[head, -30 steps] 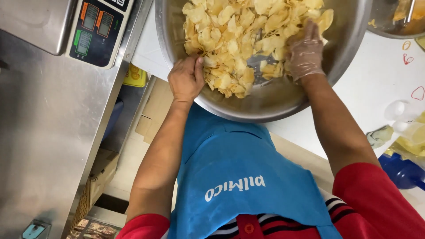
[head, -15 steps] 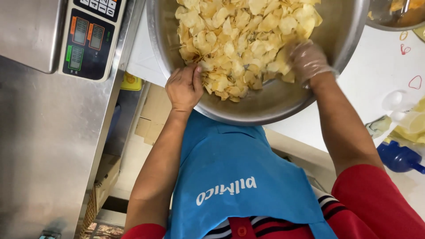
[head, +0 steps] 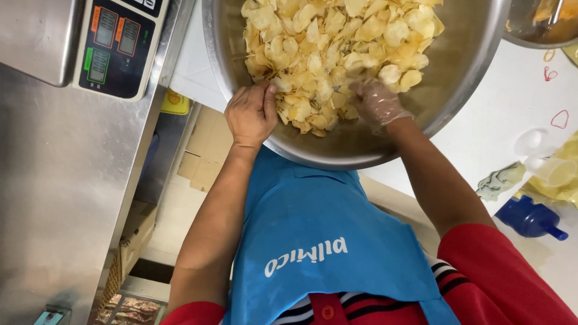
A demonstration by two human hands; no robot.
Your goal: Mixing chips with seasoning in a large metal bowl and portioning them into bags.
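A large steel bowl (head: 463, 84) full of pale yellow potato chips (head: 337, 48) sits on the white counter in front of me. My left hand (head: 250, 114), bare, grips the bowl's near rim with its fingers curled over the edge. My right hand (head: 376, 102) wears a thin clear glove and is dug into the near side of the chip pile, fingers bent among the chips. A blue apron (head: 319, 241) over a red shirt fills the lower middle.
A steel digital scale (head: 117, 45) with a display panel stands on the left over a steel surface (head: 54, 180). Another steel bowl (head: 542, 24) is at top right. Clear plastic cups (head: 551, 168), a blue scoop (head: 530, 218) and a crumpled wrapper (head: 500, 179) lie on the right.
My right hand has moved left and toward me, from the far right of the pile to its near middle. The left hand stays on the rim. The view has shifted slightly.
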